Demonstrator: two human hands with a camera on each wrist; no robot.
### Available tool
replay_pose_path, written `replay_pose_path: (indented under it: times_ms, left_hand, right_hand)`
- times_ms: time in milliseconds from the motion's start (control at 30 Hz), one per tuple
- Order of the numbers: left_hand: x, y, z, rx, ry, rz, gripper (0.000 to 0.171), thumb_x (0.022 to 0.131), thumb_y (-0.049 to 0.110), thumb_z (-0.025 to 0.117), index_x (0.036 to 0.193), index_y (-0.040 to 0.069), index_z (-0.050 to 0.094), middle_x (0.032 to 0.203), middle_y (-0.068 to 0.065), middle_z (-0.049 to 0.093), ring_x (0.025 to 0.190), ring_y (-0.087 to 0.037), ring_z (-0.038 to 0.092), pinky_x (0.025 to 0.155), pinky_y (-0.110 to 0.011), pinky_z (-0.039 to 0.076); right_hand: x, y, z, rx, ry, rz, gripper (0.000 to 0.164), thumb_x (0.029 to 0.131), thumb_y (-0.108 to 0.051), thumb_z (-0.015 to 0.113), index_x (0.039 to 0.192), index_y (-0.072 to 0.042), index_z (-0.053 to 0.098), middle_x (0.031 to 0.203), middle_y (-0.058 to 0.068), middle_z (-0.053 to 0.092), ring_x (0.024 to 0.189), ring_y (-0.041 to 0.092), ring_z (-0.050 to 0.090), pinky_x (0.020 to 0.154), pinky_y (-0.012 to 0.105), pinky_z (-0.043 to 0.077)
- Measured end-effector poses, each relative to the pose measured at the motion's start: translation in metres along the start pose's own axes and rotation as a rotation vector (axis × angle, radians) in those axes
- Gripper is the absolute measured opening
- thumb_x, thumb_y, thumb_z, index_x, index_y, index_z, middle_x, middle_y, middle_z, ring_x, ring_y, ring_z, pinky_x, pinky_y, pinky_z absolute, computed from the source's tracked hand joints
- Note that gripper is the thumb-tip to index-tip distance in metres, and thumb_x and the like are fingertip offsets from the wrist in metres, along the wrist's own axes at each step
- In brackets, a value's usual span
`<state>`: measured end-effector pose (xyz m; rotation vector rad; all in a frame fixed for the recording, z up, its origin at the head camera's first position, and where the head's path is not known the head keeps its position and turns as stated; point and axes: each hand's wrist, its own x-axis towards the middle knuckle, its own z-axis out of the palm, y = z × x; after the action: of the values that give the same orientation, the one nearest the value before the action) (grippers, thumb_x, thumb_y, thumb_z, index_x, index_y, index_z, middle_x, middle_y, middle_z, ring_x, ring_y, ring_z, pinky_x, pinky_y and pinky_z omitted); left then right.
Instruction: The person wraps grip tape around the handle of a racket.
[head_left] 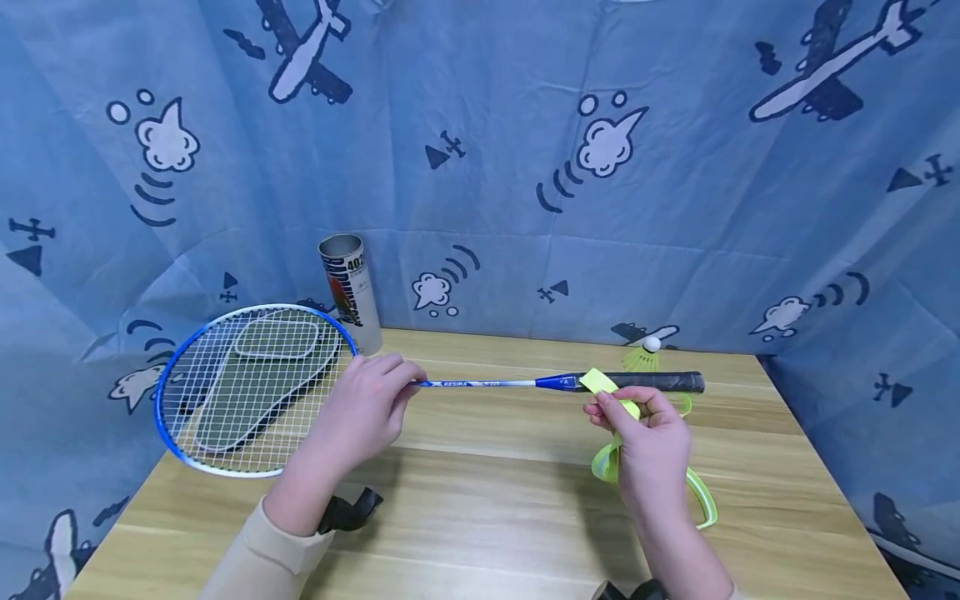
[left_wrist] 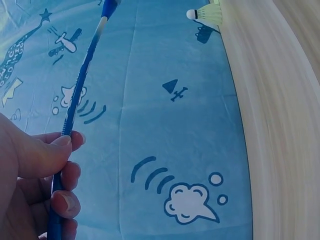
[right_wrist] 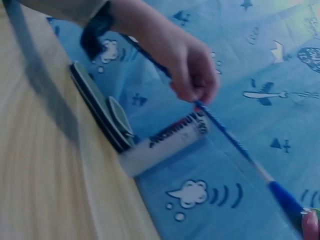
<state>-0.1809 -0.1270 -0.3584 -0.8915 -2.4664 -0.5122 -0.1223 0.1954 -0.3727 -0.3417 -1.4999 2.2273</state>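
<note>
A blue and white badminton racket (head_left: 480, 383) is held level above the table, its strung head to the left and black handle (head_left: 667, 382) to the right. My left hand (head_left: 371, 400) grips the shaft near the head; in the left wrist view, thumb and fingers wrap round the shaft (left_wrist: 82, 82). With thumb and fingertips, my right hand (head_left: 648, 442) pinches a neon yellow-green grip tape (head_left: 606, 462). One end of the tape lies across the handle's upper part, and the rest dangles in loops below. Only a fingertip of the right hand (right_wrist: 310, 224) shows in the right wrist view.
Behind the racket head lies a green racket-shaped case (head_left: 258, 387) on the wooden table (head_left: 480, 500). An open shuttlecock tube (head_left: 352, 292) stands upright at the back. Beyond the handle sits a yellow shuttlecock (head_left: 643, 356). A blue patterned curtain (head_left: 480, 167) closes off the back.
</note>
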Motion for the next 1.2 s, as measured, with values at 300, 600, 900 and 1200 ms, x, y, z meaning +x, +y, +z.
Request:
replay_pose_path:
  times_ms: [300, 600, 900, 1200]
  left_hand:
    - [-0.004, 0.006, -0.006, -0.018, 0.036, -0.003, 0.013, 0.097, 0.009, 0.070, 0.105, 0.018, 0.073, 0.091, 0.006, 0.067, 0.083, -0.014, 0.063, 0.077, -0.034, 0.045]
    - [-0.007, 0.004, -0.007, -0.041, 0.060, 0.030, 0.015, 0.093, 0.006, 0.074, 0.102, 0.018, 0.075, 0.087, 0.006, 0.066, 0.080, -0.014, 0.062, 0.076, -0.034, 0.044]
    - [-0.002, 0.005, -0.008, 0.059, 0.005, 0.004, 0.010, 0.096, 0.018, 0.072, 0.106, 0.016, 0.070, 0.094, 0.004, 0.068, 0.089, -0.017, 0.065, 0.085, -0.040, 0.046]
    - [0.039, 0.051, 0.012, 0.075, -0.046, 0.125, 0.025, 0.092, 0.008, 0.075, 0.116, 0.016, 0.071, 0.104, 0.002, 0.072, 0.097, -0.018, 0.070, 0.086, -0.036, 0.057]
  right_hand:
    - [-0.002, 0.019, 0.017, 0.040, 0.022, 0.077, 0.031, 0.094, -0.003, 0.074, 0.104, -0.004, 0.045, 0.076, 0.006, 0.072, 0.065, 0.021, 0.076, 0.066, 0.033, 0.063]
    - [0.001, 0.020, 0.008, 0.178, -0.221, 0.284, 0.026, 0.103, -0.006, 0.062, 0.121, -0.006, 0.044, 0.067, 0.001, 0.067, 0.060, 0.014, 0.072, 0.065, 0.025, 0.061]
    - [0.003, 0.016, 0.007, 0.174, -0.250, 0.346, 0.008, 0.104, -0.010, 0.061, 0.103, -0.002, 0.057, 0.070, 0.004, 0.067, 0.067, 0.017, 0.074, 0.063, 0.021, 0.059]
    - [-0.003, 0.017, 0.009, 0.216, -0.227, 0.342, 0.016, 0.105, -0.014, 0.060, 0.098, -0.001, 0.058, 0.069, 0.005, 0.068, 0.069, 0.019, 0.075, 0.065, 0.020, 0.059]
